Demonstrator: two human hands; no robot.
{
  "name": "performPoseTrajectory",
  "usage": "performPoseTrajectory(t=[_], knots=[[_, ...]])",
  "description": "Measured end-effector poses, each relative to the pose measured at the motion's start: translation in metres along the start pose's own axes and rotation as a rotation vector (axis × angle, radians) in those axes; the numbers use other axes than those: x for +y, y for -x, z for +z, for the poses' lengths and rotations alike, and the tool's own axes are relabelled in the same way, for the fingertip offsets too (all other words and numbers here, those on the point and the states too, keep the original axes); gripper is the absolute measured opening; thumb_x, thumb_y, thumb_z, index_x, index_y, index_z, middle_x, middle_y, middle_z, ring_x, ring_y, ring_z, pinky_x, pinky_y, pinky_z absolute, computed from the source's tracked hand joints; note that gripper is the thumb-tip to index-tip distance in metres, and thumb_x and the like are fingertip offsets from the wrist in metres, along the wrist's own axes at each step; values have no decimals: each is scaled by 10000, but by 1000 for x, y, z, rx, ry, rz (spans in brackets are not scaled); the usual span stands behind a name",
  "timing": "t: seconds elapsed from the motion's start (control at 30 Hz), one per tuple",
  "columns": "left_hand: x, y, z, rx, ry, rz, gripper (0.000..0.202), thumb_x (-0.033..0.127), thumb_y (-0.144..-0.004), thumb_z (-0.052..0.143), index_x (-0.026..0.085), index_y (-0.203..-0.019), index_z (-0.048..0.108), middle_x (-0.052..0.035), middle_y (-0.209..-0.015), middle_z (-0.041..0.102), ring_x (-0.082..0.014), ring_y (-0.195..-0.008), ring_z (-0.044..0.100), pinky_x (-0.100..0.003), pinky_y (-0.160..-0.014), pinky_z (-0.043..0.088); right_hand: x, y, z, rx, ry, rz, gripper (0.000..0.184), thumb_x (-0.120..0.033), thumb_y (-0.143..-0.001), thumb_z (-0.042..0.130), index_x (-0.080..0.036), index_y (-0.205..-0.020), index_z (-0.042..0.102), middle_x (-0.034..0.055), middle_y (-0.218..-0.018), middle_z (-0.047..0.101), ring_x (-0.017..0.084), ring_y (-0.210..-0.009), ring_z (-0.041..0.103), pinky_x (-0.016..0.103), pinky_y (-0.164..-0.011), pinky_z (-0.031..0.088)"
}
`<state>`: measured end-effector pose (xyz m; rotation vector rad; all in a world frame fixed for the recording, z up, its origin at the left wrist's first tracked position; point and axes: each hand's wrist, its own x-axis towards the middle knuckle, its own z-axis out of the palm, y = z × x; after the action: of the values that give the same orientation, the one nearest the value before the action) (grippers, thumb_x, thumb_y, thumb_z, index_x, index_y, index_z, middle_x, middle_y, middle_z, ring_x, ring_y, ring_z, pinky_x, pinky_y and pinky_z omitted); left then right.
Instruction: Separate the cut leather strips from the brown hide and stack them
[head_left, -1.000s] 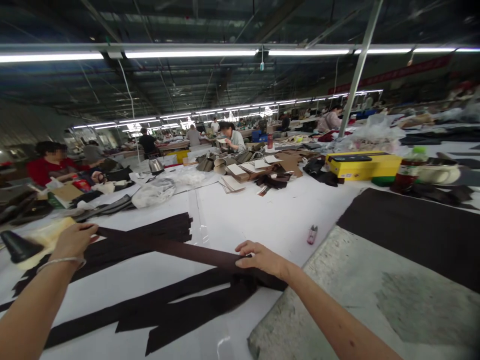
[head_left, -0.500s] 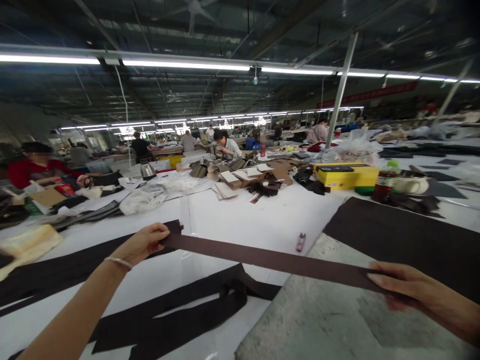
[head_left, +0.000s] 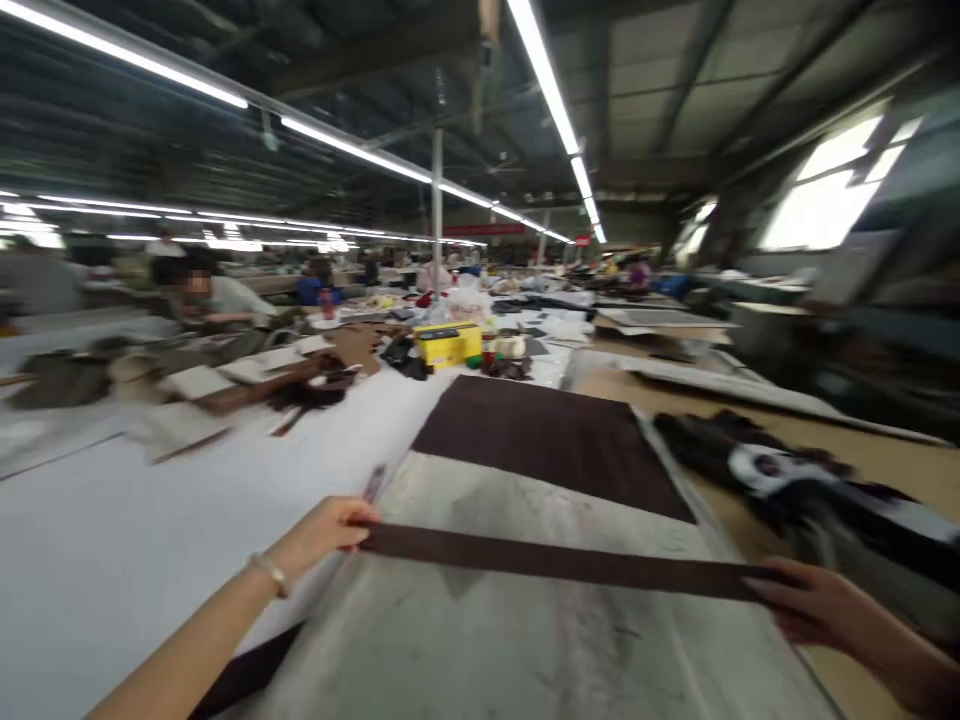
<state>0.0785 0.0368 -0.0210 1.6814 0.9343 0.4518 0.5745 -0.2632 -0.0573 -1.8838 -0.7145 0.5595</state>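
The grip of the left hand (head_left: 326, 528) is pinched, thumb against fingers, on one end of a dark brown strip (head_left: 559, 562); the right hand (head_left: 821, 605), somewhat blurred, has the other end between thumb and fingers. In the head view the strip runs nearly straight between them, across a grey-green board (head_left: 480, 640); whether it touches the board cannot be told. Beyond it, a wide dark brown sheet (head_left: 536, 440) lies on the board's far part. White tabletop (head_left: 195, 520) spreads to the left, with blurred snips (head_left: 374, 483) just beyond the left hand. A yellow box (head_left: 450, 346) stands farther back.
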Motion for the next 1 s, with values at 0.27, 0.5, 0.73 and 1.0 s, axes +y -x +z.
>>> performPoseTrajectory(t=[0.27, 0.5, 0.73, 1.0], knots=[[4, -109, 38, 68, -38, -100, 259, 449, -571, 720, 251, -724, 652, 38, -610, 604, -130, -550, 502, -188, -498, 305, 35, -43, -41, 68, -116, 175, 236, -349, -709, 690, -151, -767, 575, 30, -592, 530, 144, -503, 539, 215, -460, 468], [-1, -182, 26, 341, 15, -115, 475, 493, -362, 787, 260, -734, 605, 71, -434, 546, -120, -452, 496, -170, -450, 313, 49, -98, -10, 109, 78, 150, 98, -184, -836, 548, -131, -756, 569, 6, -533, 539, 139, -464, 534, 195, -423, 424], [-11, -223, 15, 387, -223, -94, 468, 590, -444, 724, 196, -540, 489, 77, -374, 482, -88, -398, 441, -169, -443, 311, 53, -123, 2, 179, 384, 159, 258, -255, -810, 654, -158, -600, 540, -36, -384, 431, 118, -376, 450, 195, -398, 276], [-20, -229, 16, 368, -276, -162, 477, 565, -450, 730, 174, -469, 457, 68, -339, 441, -85, -356, 394, -155, -397, 217, 54, -125, 1, 173, 472, 197, 248, -267, -838, 628, -161, -627, 553, -10, -400, 488, 127, -379, 477, 196, -414, 296]])
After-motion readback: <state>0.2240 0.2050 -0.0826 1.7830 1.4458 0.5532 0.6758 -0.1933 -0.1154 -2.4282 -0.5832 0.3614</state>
